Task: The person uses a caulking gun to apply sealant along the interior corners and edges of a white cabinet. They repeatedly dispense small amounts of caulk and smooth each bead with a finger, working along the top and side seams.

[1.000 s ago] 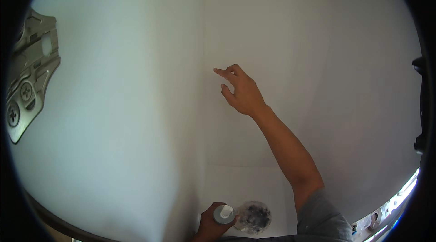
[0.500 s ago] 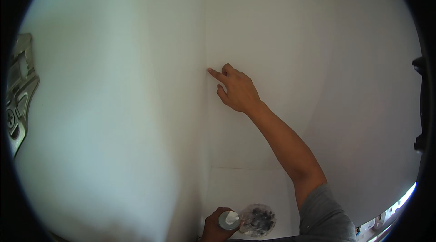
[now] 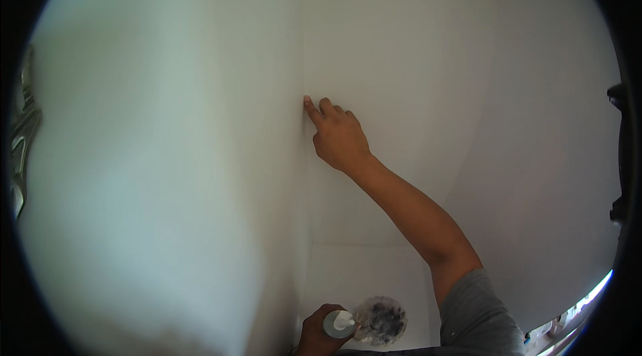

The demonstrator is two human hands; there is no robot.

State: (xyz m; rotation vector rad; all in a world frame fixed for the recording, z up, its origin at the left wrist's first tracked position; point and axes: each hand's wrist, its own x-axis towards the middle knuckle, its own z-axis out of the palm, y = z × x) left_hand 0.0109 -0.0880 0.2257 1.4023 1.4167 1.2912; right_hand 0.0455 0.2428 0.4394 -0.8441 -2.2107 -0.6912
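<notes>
My right hand [image 3: 341, 141] reaches up to the corner seam where two white panels [image 3: 394, 28] meet. Its index finger is stretched out with the tip touching the seam; the other fingers are loosely bent, and nothing is held. Low in the view, my left hand [image 3: 314, 334] is wrapped round a bottle [image 3: 336, 326] with a grey round top and a white nozzle. The body of the bottle is mostly hidden beneath its top. Close beside it is a round clear container [image 3: 381, 321] with grey and white messy contents, which I cannot make out.
A metal hinge-like fitting [image 3: 21, 149] sits on the far left panel. Dark fittings [image 3: 616, 210] show at the right rim. A white bottom panel [image 3: 334, 269] lies below the seam, and small blurred items [image 3: 540, 332] appear at the lower right.
My right hand has turned so its index finger points more upward along the seam, and its thumb is no longer visible. The metal fitting has slipped further out at the left rim.
</notes>
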